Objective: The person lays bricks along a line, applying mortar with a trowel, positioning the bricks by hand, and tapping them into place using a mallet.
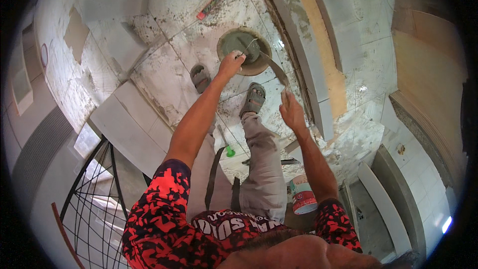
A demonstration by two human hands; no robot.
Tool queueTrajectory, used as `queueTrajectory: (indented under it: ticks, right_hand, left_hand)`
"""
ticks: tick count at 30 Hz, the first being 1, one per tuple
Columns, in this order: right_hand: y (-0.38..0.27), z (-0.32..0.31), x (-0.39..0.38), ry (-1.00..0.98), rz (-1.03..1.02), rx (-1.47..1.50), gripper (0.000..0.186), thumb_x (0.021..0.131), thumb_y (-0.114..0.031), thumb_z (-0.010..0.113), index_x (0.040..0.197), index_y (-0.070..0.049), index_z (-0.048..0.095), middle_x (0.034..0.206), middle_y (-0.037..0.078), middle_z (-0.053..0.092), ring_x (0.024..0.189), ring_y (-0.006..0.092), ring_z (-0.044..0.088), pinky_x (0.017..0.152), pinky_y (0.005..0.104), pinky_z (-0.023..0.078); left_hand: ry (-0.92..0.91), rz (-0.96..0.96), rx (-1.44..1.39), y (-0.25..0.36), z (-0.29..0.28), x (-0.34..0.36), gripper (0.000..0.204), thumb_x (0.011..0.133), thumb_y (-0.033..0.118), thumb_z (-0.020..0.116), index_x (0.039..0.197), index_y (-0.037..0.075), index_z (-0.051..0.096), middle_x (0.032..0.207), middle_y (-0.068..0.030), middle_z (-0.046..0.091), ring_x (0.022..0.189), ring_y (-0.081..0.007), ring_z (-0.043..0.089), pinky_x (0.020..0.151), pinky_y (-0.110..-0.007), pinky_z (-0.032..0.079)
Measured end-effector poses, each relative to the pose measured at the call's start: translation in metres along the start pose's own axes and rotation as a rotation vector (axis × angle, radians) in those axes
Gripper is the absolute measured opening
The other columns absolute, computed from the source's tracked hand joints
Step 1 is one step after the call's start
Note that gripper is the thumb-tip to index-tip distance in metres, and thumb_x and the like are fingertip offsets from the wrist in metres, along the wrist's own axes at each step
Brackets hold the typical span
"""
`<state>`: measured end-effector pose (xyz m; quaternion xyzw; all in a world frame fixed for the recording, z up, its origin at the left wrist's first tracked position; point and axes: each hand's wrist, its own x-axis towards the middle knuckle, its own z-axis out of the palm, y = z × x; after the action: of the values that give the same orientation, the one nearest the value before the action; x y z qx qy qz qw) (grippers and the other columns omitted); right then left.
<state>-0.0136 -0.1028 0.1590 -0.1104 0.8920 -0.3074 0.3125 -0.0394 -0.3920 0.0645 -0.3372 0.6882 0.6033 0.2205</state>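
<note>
My left hand (232, 65) is closed on a small tool with a thin bent metal shank (251, 43), held over a round tub (224, 37) of wet grey mortar (234, 43). My right hand (291, 109), lower and to the right, grips a long flat metal tool (276, 69) whose far end reaches into the tub's right side. My sandalled feet (253, 98) stand just below the tub. A green-handled tool (229, 149) lies on the tiled floor between my legs.
Long tile pieces and boards (299, 30) lie to the right, one smeared with mortar. A red level (213, 2) is above the tub. Grey panels (127, 119) and a black metal grille (87, 189) are at left. A paint bucket (302, 194) stands beside my right leg.
</note>
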Motion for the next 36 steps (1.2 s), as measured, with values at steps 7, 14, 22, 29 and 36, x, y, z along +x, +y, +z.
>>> queueTrajectory:
  ticks: [7, 14, 22, 29, 36]
  right_hand:
    - [0.012, 0.000, 0.070, -0.170, -0.036, -0.408, 0.055, 0.078, -0.008, 0.053, 0.132, -0.011, 0.042, 0.101, 0.022, 0.055, 0.083, 0.0416, 0.060, 0.072, 0.0515, 0.049]
    - [0.017, 0.053, 0.144, -0.232, -0.308, -0.652, 0.050, 0.081, -0.004, 0.049, 0.130, -0.001, 0.041, 0.090, 0.021, 0.055, 0.068, 0.0367, 0.063, 0.058, 0.0458, 0.051]
    - [0.025, 0.117, 0.167, -0.217, -0.500, -0.880, 0.043, 0.085, -0.005, 0.046, 0.126, 0.005, 0.038, 0.085, 0.020, 0.055, 0.066, 0.0329, 0.064, 0.052, 0.0408, 0.052]
    - [0.004, 0.075, 0.108, -0.274, -0.239, -0.882, 0.046, 0.083, -0.008, 0.050, 0.129, -0.010, 0.046, 0.092, 0.021, 0.058, 0.072, 0.0374, 0.064, 0.062, 0.0482, 0.051]
    - [0.061, 0.126, 0.093, -0.217, -0.138, -0.747, 0.044, 0.085, -0.015, 0.056, 0.128, -0.011, 0.047, 0.095, 0.022, 0.060, 0.080, 0.0398, 0.063, 0.070, 0.0485, 0.051]
  left_hand:
    - [0.212, 0.158, 0.202, -0.033, -0.042, 0.043, 0.041, 0.089, 0.038, 0.055, 0.106, 0.001, 0.063, 0.081, -0.0108, 0.063, 0.064, -0.0189, 0.060, 0.062, -0.034, 0.048]
    - [0.010, 0.310, 0.183, -0.100, -0.079, 0.146, 0.056, 0.094, 0.051, 0.045, 0.109, 0.000, 0.062, 0.096, -0.0119, 0.064, 0.088, -0.0216, 0.059, 0.080, -0.036, 0.046]
    - [-0.319, 0.322, -0.316, -0.109, -0.063, 0.166, 0.060, 0.099, 0.049, 0.038, 0.110, -0.004, 0.063, 0.097, -0.0083, 0.065, 0.089, -0.0139, 0.058, 0.083, -0.028, 0.046]
    - [-0.195, 0.423, -0.304, -0.111, -0.021, 0.151, 0.054, 0.099, 0.043, 0.041, 0.109, -0.005, 0.063, 0.097, -0.0101, 0.065, 0.085, -0.0147, 0.058, 0.079, -0.029, 0.047]
    - [-0.077, 0.468, 0.073, -0.092, 0.009, 0.122, 0.057, 0.096, 0.048, 0.042, 0.090, -0.004, 0.065, 0.074, -0.0092, 0.062, 0.072, -0.0176, 0.055, 0.072, -0.034, 0.046]
